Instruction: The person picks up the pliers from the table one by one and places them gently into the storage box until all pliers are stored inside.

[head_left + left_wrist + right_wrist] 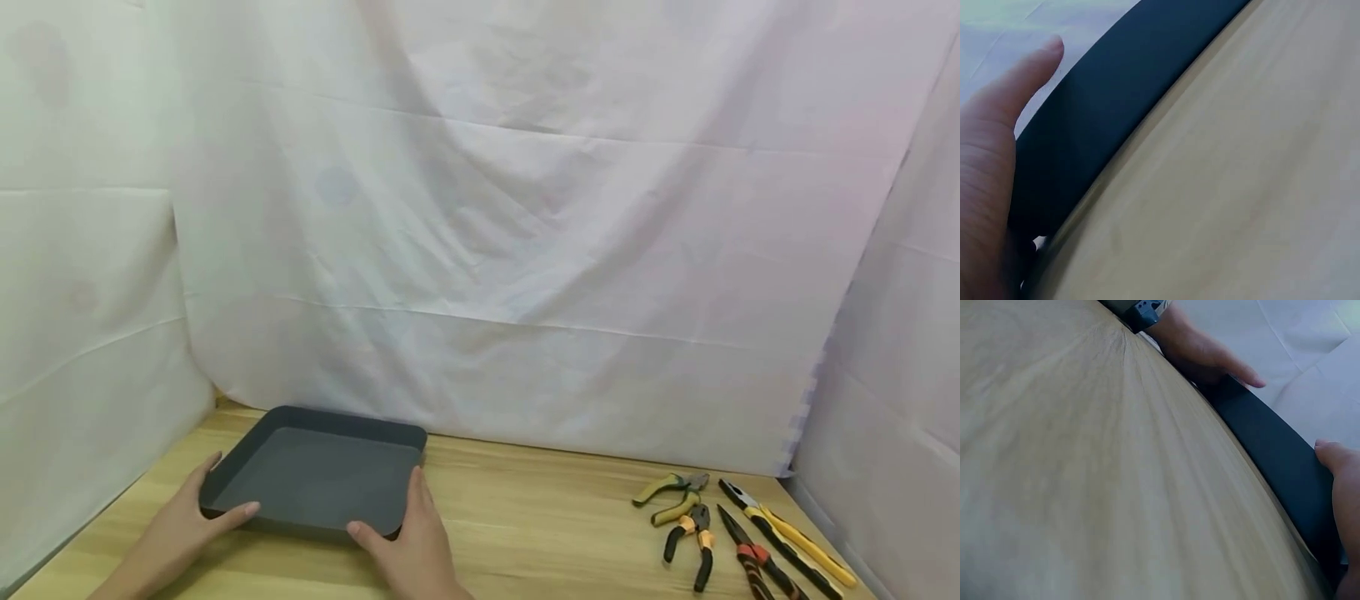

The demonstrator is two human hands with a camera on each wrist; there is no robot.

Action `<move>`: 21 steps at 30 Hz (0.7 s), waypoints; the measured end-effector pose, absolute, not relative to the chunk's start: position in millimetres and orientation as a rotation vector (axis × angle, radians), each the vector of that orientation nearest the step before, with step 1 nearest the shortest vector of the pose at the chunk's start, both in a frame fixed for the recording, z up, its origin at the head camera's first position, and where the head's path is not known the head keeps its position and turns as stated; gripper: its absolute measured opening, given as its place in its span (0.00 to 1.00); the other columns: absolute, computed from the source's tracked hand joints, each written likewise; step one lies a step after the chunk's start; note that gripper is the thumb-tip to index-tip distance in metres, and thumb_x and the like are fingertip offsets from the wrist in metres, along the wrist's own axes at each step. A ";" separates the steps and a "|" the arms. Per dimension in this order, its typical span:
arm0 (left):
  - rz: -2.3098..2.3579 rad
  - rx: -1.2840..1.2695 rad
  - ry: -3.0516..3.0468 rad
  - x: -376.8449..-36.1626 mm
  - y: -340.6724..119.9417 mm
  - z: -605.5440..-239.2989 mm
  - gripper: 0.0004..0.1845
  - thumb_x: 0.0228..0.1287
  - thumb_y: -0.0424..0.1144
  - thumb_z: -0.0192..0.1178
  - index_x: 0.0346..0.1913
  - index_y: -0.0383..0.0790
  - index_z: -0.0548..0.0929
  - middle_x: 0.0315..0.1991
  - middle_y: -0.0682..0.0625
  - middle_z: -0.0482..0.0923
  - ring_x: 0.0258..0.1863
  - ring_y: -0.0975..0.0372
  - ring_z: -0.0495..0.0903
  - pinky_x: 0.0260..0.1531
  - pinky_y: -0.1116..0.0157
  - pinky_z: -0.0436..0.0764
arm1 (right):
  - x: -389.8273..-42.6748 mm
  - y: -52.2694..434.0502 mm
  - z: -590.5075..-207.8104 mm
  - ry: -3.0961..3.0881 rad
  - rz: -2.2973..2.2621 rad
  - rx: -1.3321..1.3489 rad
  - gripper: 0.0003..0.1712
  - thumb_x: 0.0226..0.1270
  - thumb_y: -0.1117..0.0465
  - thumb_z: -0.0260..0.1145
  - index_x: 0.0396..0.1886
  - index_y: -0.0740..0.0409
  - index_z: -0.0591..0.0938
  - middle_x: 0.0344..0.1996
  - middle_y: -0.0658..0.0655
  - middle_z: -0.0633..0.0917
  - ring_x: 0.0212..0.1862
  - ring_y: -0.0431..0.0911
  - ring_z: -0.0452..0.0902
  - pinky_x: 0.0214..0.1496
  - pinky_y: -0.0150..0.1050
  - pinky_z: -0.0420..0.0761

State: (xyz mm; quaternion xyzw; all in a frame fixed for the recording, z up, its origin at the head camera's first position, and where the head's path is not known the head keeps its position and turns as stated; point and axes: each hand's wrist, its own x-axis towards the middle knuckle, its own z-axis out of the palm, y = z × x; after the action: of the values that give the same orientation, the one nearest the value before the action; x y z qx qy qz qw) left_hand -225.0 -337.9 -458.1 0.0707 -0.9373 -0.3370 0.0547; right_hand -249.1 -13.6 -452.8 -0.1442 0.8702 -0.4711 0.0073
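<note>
A dark grey square tray (352,427) lies on the wooden table (540,517) at the left. My left hand (197,510) holds its near left corner, with the thumb over the front rim and the fingers along the left wall. My right hand (408,527) holds the near right corner in the same way. The left wrist view shows the left hand (988,162) against the tray's outer wall (1116,106). In the right wrist view the right hand (1347,481) lies on the tray wall (1272,444), and the left hand (1204,353) is at the far end.
Several pliers with yellow, orange and black handles (697,542) lie at the table's right front. White cloth sheets (525,250) hang behind and at both sides. Bare wood (540,533) lies between the tray and the pliers.
</note>
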 end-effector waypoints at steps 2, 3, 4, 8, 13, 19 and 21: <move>-1.001 0.209 -2.850 -225.6 -332.2 -458.5 0.63 0.66 0.63 0.62 0.79 0.28 0.31 0.73 0.15 0.46 0.68 0.20 0.54 0.57 0.28 0.66 | -250.9 -9.0 -454.1 2.716 -1.481 -0.452 0.69 0.58 0.25 0.66 0.81 0.67 0.51 0.79 0.70 0.57 0.77 0.68 0.58 0.70 0.68 0.67; -0.984 0.204 -2.846 -225.4 -328.9 -459.0 0.64 0.65 0.63 0.63 0.79 0.27 0.32 0.73 0.15 0.47 0.68 0.21 0.55 0.57 0.28 0.67 | -252.0 -6.3 -454.6 2.708 -1.483 -0.448 0.69 0.58 0.25 0.66 0.81 0.66 0.51 0.79 0.70 0.57 0.77 0.68 0.58 0.70 0.68 0.67; -0.971 0.202 -2.843 -225.1 -325.4 -459.3 0.65 0.64 0.63 0.64 0.79 0.26 0.34 0.72 0.15 0.48 0.68 0.21 0.56 0.57 0.28 0.68 | -253.3 -3.5 -455.0 2.697 -1.485 -0.447 0.68 0.58 0.25 0.66 0.81 0.66 0.51 0.79 0.69 0.57 0.78 0.68 0.57 0.71 0.68 0.66; -0.972 0.212 -2.812 -221.8 -310.7 -458.2 0.64 0.60 0.64 0.67 0.79 0.25 0.40 0.72 0.16 0.52 0.68 0.23 0.59 0.58 0.29 0.69 | -258.8 9.1 -456.2 2.667 -1.495 -0.466 0.67 0.58 0.26 0.67 0.81 0.65 0.51 0.80 0.68 0.56 0.79 0.67 0.55 0.73 0.67 0.64; -1.033 0.232 -2.797 -220.8 -290.7 -455.6 0.65 0.58 0.66 0.68 0.80 0.29 0.42 0.74 0.20 0.53 0.70 0.26 0.59 0.61 0.30 0.68 | -263.5 25.7 -455.7 2.677 -1.507 -0.483 0.66 0.59 0.29 0.69 0.81 0.66 0.52 0.79 0.69 0.57 0.78 0.66 0.56 0.73 0.66 0.65; -1.065 0.243 -2.794 -219.0 -273.7 -453.5 0.64 0.57 0.67 0.68 0.80 0.31 0.44 0.75 0.22 0.54 0.71 0.28 0.60 0.63 0.32 0.68 | -263.1 40.9 -455.2 2.692 -1.492 -0.498 0.65 0.60 0.29 0.69 0.81 0.66 0.52 0.79 0.70 0.57 0.78 0.68 0.56 0.72 0.67 0.66; -1.075 0.243 -2.787 -217.3 -269.1 -453.1 0.65 0.56 0.67 0.69 0.80 0.30 0.45 0.75 0.22 0.55 0.72 0.28 0.60 0.64 0.32 0.67 | -262.2 44.5 -455.4 2.700 -1.482 -0.504 0.66 0.60 0.29 0.68 0.81 0.67 0.52 0.79 0.71 0.57 0.78 0.68 0.56 0.72 0.67 0.65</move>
State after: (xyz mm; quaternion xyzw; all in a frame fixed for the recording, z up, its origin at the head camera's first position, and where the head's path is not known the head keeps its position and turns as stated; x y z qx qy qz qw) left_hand -217.3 -269.1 -453.1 0.0808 -0.9275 -0.3579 0.0721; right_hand -262.2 44.5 -455.4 -0.1614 0.8651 -0.4748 0.0106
